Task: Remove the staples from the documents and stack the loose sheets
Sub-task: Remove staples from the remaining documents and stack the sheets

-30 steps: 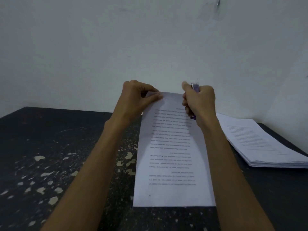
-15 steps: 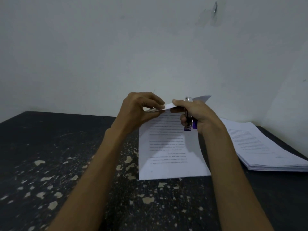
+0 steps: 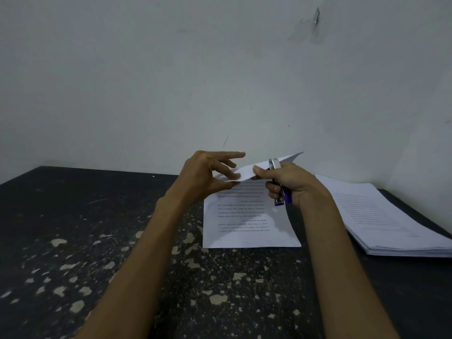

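Note:
A white printed document (image 3: 247,223) hangs over the dark table, its top edge bent back toward the wall and its lower edge near the tabletop. My left hand (image 3: 208,174) pinches the folded top edge at the left with thumb and middle fingers, the index finger stretched out. My right hand (image 3: 288,182) pinches the same edge with thumb and forefinger while its other fingers grip a purple and silver staple remover (image 3: 278,189). No staple can be made out.
A thick stack of printed sheets (image 3: 386,216) lies at the right, near the wall corner. The table (image 3: 97,241) is black with pale chipped patches. A white wall stands close behind the hands.
The sheet has dropped from upright in front of me to lower over the table, and its top edge folded back. My left index finger has straightened.

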